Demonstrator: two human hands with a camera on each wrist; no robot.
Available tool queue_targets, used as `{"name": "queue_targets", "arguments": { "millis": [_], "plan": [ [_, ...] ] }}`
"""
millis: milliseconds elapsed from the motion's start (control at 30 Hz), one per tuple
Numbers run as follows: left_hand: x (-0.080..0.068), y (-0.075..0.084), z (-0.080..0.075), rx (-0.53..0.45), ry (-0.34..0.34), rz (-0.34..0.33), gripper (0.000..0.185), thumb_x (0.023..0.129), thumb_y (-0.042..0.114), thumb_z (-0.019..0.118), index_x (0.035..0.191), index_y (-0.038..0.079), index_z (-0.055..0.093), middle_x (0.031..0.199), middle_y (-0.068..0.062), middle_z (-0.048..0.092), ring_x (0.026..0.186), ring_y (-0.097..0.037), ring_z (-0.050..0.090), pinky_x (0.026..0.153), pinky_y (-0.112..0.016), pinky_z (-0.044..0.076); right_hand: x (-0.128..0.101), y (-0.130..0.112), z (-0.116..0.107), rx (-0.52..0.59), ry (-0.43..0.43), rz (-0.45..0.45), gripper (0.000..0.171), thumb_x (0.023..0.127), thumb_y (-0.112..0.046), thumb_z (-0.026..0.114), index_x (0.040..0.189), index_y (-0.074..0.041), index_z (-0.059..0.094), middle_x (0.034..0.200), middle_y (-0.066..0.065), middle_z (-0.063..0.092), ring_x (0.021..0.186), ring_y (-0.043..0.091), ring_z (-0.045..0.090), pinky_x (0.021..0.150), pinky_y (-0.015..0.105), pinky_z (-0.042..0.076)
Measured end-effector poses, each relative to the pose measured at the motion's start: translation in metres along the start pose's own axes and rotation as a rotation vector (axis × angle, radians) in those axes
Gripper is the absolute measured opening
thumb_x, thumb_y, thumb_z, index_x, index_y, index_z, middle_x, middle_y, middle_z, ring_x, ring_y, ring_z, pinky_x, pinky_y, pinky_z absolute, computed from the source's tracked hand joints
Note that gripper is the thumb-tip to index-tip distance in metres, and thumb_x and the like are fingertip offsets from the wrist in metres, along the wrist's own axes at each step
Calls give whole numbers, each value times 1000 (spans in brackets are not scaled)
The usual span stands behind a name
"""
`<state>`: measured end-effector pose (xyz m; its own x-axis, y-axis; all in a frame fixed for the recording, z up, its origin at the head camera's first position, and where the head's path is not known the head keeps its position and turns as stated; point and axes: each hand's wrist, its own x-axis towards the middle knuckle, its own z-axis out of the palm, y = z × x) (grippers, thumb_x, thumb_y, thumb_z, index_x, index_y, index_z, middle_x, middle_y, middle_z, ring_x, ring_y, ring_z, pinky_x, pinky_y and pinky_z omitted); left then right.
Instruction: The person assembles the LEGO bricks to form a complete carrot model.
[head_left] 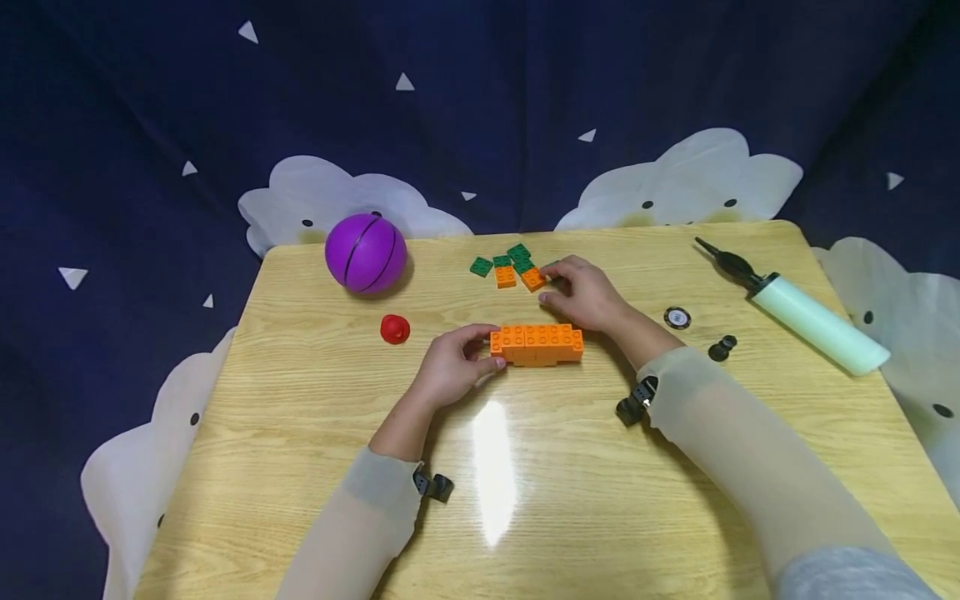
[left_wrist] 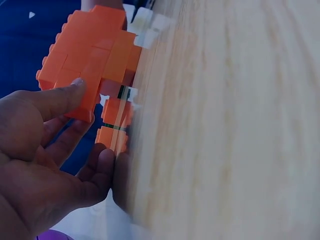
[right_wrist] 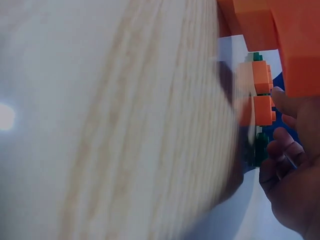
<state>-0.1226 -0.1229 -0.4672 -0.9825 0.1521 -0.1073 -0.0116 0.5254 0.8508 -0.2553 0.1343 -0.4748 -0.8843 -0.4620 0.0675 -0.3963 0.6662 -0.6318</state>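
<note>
An orange block built from interlocking toy bricks [head_left: 536,343] stands in the middle of the table, wider at its top than at its base. My left hand [head_left: 452,367] holds its left end between thumb and fingers; in the left wrist view the thumb lies on the block's near face. Behind the block, my right hand [head_left: 588,293] reaches toward a loose orange brick [head_left: 533,278], thumb and fingers apart. Another orange brick [head_left: 506,277] lies to the left of that one. Several green bricks [head_left: 482,267] lie about them, one partly hidden by the right hand's fingers.
A purple ball [head_left: 366,253] sits at the back left, with a small red hat-shaped piece [head_left: 394,329] in front. To the right lie a poker chip [head_left: 677,317], a black chess pawn [head_left: 722,348] and a hand pump [head_left: 817,323] near the table's right edge.
</note>
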Motion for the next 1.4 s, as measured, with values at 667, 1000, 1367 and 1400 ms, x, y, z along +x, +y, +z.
{"name": "queue_targets", "arguments": {
  "millis": [667,1000,1367,1400],
  "plan": [
    [1,1,1,18,7,1,46,88,24,86,131,23,71,130,-1,70,116,-21,66,100,-42,53,14,-9,4,-63,-92,87,43,96,-18,74,137,-12,65,129,14,48,113,33,52,107,49,43],
    [1,0,3,20,13,-15,47,88,25,86,132,24,70,129,0,69,113,-21,65,99,-43,53,5,-5,3,-53,-70,46,35,94,-20,78,125,-8,67,134,13,53,120,32,53,109,48,42],
    [1,0,3,21,9,-28,49,88,27,86,134,24,70,131,0,69,114,-22,65,100,-43,53,-9,-4,-2,8,-52,63,33,94,-21,78,124,-11,68,127,8,64,102,28,53,98,46,45],
    [1,1,3,22,9,-28,49,88,27,86,134,24,70,131,0,69,115,-22,65,100,-43,53,-10,-4,-3,10,-49,55,33,94,-21,78,124,-11,68,127,9,64,100,29,53,97,46,45]
  ]
}}
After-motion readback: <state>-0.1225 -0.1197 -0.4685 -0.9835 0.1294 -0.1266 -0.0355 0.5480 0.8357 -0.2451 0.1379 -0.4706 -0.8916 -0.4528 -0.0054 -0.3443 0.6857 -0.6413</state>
